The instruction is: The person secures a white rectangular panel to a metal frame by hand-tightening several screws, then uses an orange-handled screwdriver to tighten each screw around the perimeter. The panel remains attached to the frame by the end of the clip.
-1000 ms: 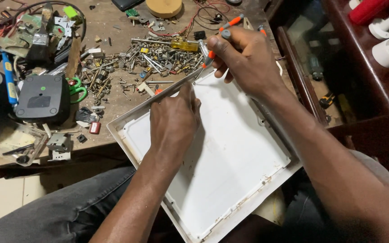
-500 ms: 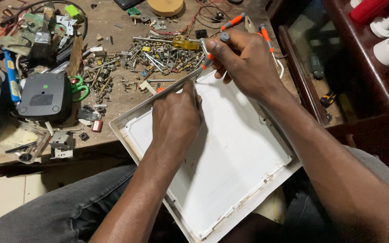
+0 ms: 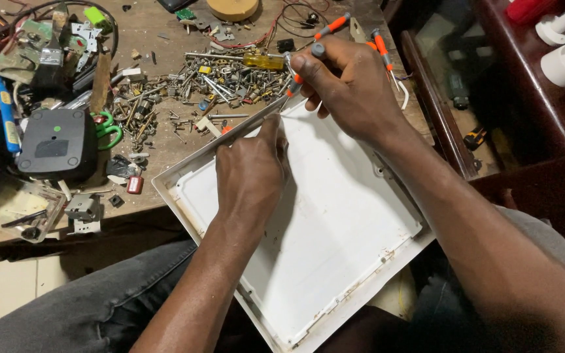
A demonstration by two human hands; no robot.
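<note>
Step in hand: working screwdriver (image 3: 293,82) at top edge of white panel (image 3: 308,222). Right hand (image 3: 348,85) grip closed around screwdriver handle; left hand (image 3: 250,176) pressed flat on panel, fingers at upper rim. Panel rests on lap and worktop (image 3: 165,39) edge, long axis diagonal, upper-left to lower-right. Screwdriver tip points down-left. Next move needs steady tip seating.

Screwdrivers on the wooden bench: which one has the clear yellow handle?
The yellow-handled screwdriver lying on the screw pile; the others have orange-and-grey handles.
</note>
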